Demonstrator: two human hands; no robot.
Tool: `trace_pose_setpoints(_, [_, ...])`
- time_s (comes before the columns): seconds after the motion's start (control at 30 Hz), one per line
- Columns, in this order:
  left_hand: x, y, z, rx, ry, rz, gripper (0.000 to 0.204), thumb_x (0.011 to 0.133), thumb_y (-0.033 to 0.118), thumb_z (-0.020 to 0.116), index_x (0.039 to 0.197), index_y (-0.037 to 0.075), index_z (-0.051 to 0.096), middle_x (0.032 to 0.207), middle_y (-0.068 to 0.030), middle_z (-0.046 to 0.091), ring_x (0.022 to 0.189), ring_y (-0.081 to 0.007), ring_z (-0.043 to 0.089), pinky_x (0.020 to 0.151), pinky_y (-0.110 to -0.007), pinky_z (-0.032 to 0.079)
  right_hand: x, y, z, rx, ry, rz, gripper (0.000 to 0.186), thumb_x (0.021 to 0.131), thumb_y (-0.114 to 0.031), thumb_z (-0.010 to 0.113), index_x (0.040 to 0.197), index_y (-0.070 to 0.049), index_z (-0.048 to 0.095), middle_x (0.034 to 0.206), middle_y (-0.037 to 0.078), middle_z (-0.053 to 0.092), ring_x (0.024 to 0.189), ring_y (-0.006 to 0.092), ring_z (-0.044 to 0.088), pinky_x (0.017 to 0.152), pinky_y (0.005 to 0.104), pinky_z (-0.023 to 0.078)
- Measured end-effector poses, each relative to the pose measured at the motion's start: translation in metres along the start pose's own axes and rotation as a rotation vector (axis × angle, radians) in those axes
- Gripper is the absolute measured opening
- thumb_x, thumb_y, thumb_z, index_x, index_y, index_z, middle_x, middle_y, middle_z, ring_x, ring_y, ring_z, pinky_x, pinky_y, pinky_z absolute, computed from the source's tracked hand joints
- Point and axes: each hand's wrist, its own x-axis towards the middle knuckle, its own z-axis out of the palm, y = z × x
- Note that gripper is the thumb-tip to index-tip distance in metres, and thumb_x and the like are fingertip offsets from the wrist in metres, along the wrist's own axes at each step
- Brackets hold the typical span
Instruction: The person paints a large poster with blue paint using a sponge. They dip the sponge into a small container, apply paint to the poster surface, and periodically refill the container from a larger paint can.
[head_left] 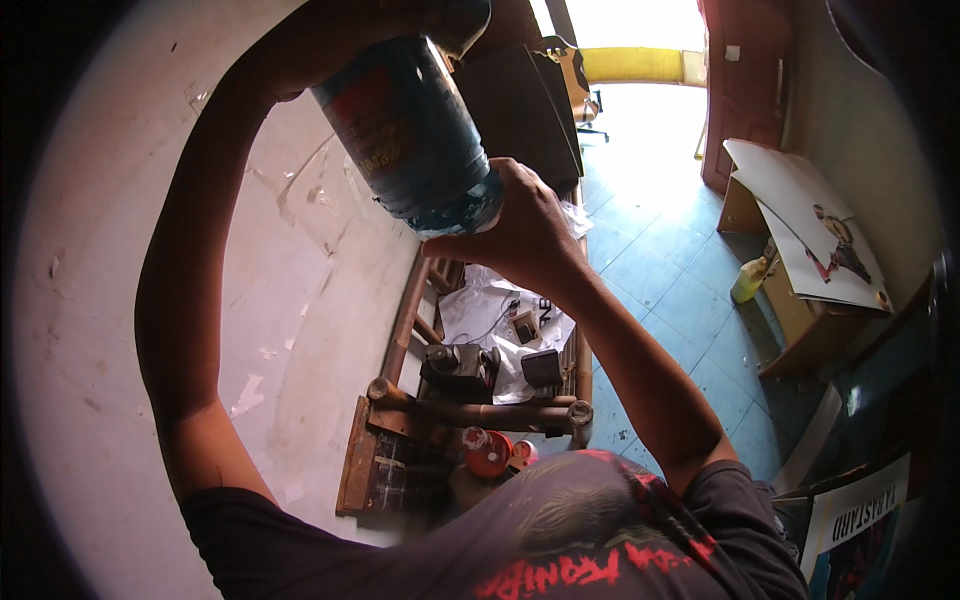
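A large bluish plastic jar [408, 135] with red printing on its side is held up at the top of the view, tilted. My right hand [520, 220] grips its lower end, the thumb under the base and the fingers round the right side. From the left my arm reaches up and over, and my left hand [455, 20] is closed about the jar's upper end. That hand is dark and partly cut off by the upper edge, so its fingers and the jar's top are mostly hidden.
Below is a bamboo bench [480, 412] with white plastic sheeting [475, 312] and small dark devices [458, 365]. A red container [487, 455] stands nearer. A pale wall [90, 300] rises at left. Rightward, a low cabinet [790, 320] bears white boards; a yellowish bottle [748, 280] stands beside it.
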Motion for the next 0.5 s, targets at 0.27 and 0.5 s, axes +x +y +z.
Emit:
trace_pose_setpoints(0.27, [-0.004,0.014,-0.002,-0.118,-0.034,-0.212,0.023,0.098,0.027,0.057,0.097,0.012,0.075,0.101,-0.0055,0.071,0.091,-0.0161,0.065,0.09,-0.032,0.049,0.003,0.003,0.0,-0.005,-0.005,0.02,0.092,0.056,-0.051,0.09,0.124,-0.001,0.055,0.112,0.017,0.063,0.109,0.031,0.061,0.097,0.0429,0.047])
trace_pose_setpoints(0.5, [-0.009,0.018,0.002,-0.268,0.018,-0.295,0.023,0.095,0.029,0.06,0.094,0.011,0.074,0.097,-0.0046,0.071,0.09,-0.0151,0.065,0.088,-0.033,0.05,0.001,0.003,0.003,-0.011,0.011,0.034,0.094,0.055,-0.053,0.089,0.125,0.0,0.054,0.114,0.018,0.061,0.111,0.0331,0.06,0.099,0.0441,0.046])
